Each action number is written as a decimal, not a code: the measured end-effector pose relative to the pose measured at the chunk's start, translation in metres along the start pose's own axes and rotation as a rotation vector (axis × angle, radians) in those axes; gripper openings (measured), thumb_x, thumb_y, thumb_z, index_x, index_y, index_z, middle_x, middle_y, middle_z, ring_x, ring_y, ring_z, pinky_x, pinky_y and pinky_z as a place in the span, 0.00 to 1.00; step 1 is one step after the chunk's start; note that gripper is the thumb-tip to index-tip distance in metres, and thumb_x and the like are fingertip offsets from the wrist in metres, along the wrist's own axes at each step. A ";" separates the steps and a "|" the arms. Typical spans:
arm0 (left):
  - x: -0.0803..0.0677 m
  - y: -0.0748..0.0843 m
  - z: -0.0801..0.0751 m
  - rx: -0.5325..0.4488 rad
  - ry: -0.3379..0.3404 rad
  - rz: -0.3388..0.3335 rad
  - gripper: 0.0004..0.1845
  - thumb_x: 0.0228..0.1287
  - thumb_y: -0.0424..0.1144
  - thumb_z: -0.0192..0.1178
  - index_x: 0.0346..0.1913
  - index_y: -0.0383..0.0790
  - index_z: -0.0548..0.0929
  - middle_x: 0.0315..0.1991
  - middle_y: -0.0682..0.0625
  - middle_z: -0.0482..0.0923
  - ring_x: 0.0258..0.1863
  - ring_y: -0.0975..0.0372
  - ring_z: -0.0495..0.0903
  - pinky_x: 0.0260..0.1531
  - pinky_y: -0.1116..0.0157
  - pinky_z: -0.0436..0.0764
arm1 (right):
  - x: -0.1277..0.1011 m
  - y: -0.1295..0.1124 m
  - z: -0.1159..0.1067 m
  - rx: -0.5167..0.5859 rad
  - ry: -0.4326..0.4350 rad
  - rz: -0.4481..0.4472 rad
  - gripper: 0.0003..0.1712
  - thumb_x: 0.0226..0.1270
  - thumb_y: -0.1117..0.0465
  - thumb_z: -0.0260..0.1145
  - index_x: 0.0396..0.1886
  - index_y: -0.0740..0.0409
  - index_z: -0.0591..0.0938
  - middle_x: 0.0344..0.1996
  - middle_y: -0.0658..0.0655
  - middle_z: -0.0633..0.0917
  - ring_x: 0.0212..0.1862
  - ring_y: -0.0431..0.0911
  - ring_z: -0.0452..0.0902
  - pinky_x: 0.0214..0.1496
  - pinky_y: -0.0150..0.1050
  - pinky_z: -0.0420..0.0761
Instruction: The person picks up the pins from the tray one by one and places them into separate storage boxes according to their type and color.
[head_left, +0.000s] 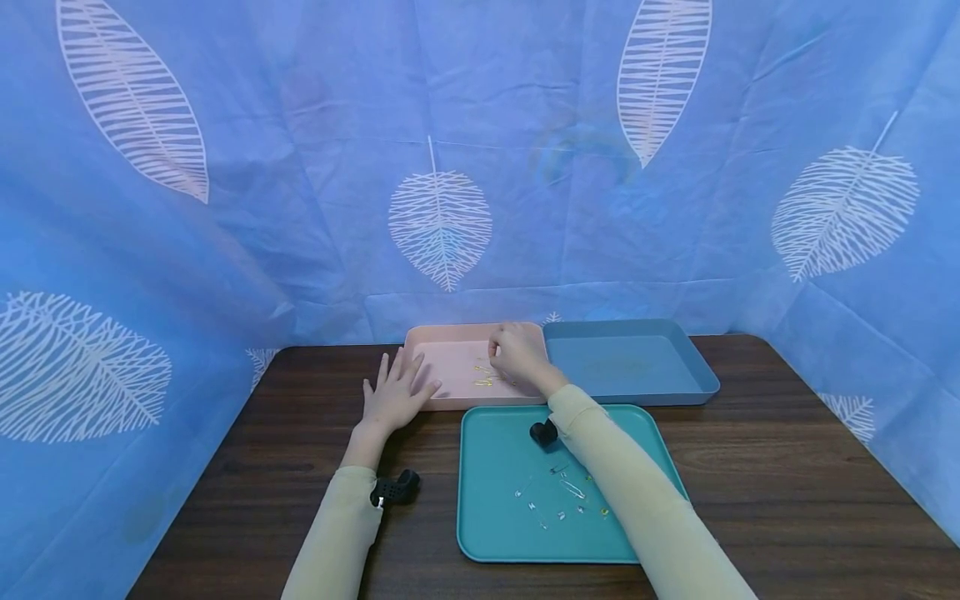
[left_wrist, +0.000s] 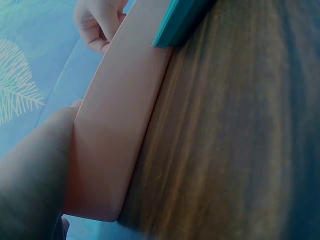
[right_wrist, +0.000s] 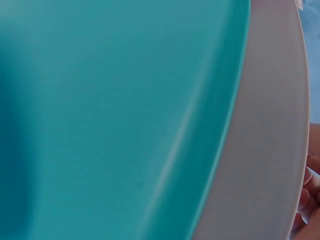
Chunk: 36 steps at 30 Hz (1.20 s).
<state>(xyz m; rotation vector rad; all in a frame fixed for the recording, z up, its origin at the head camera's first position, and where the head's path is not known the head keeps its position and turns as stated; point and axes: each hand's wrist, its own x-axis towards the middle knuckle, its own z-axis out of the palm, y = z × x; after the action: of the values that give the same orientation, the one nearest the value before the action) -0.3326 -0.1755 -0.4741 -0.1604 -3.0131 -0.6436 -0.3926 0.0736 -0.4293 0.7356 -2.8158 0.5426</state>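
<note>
The head camera looks forward and down over the whole table (head_left: 750,467). The left wrist camera sits low and close beside the pink tray (left_wrist: 115,145) wall. The right wrist camera presses near the teal tray (right_wrist: 110,120), sharing the pink tray.

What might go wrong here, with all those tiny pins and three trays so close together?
The right hand reaches over the pink tray, fingers curled; whether it pinches a gold pin is too small to tell, so one might drop unnoticed. Its sleeve crosses the teal tray and could sweep the loose pins there.
</note>
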 end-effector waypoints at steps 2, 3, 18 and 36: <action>0.000 0.000 0.000 0.000 0.004 0.000 0.42 0.65 0.72 0.43 0.78 0.61 0.50 0.81 0.48 0.36 0.79 0.47 0.31 0.67 0.28 0.41 | 0.004 0.000 0.001 0.001 -0.005 0.009 0.09 0.60 0.69 0.62 0.22 0.54 0.79 0.36 0.56 0.80 0.47 0.53 0.72 0.66 0.52 0.68; 0.000 0.000 0.000 0.001 0.004 -0.001 0.42 0.65 0.72 0.43 0.78 0.61 0.51 0.81 0.48 0.36 0.79 0.47 0.31 0.67 0.28 0.41 | 0.005 -0.001 0.001 0.000 -0.006 0.013 0.09 0.60 0.69 0.62 0.21 0.54 0.79 0.35 0.56 0.79 0.46 0.53 0.71 0.64 0.51 0.69; 0.000 0.000 0.001 -0.002 0.005 0.003 0.42 0.65 0.73 0.43 0.78 0.61 0.51 0.81 0.48 0.37 0.79 0.47 0.31 0.67 0.28 0.41 | 0.016 -0.005 0.005 0.027 -0.045 0.114 0.09 0.62 0.66 0.61 0.23 0.52 0.78 0.39 0.56 0.77 0.43 0.51 0.66 0.48 0.44 0.69; 0.001 -0.002 0.003 0.013 0.042 0.017 0.42 0.65 0.73 0.42 0.77 0.60 0.52 0.80 0.46 0.40 0.79 0.45 0.36 0.66 0.27 0.43 | -0.005 -0.004 -0.003 0.102 0.022 0.038 0.09 0.59 0.67 0.65 0.22 0.53 0.76 0.41 0.59 0.77 0.45 0.53 0.66 0.52 0.49 0.69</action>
<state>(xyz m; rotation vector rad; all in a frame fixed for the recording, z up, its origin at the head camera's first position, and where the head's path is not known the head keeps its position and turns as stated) -0.3340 -0.1760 -0.4781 -0.1694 -2.9715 -0.6176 -0.3861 0.0737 -0.4267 0.6909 -2.8045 0.7006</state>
